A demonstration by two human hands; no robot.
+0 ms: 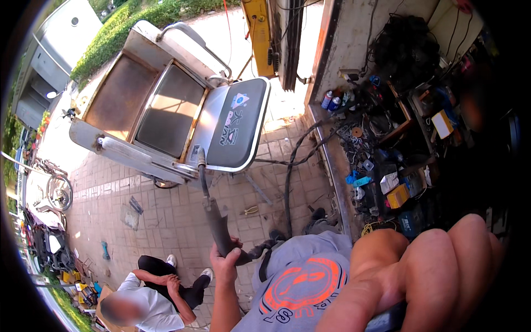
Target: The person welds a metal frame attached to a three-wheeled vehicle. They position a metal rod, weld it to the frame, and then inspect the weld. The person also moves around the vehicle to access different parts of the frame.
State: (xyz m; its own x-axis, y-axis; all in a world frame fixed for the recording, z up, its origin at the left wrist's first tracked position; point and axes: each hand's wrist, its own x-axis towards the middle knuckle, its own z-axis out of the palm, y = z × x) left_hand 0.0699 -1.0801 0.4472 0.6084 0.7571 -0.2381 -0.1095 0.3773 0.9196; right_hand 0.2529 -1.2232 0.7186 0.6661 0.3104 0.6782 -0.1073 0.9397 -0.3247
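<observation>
My left hand (223, 263) is closed around the dark handle of a welding torch (219, 227). The torch points upward, its curved neck and nozzle (201, 159) close to the lower corner of a black padded panel (241, 119) with a metal rim. That panel belongs to a worn white metal cart (133, 146) with brown flat surfaces inside; I cannot tell whether the nozzle touches it. Large and close in the lower right, my right hand (426, 276) is raised with bent fingers around a dark thing (385, 321), mostly hidden by the hand.
Black cables (289, 191) run across the brick paving (182, 221) to a doorway. Tools and parts clutter a heap (381, 160) at right, with spray cans (331, 101) beside. A person (149, 301) sits at lower left. Pliers (251, 210) lie on the ground.
</observation>
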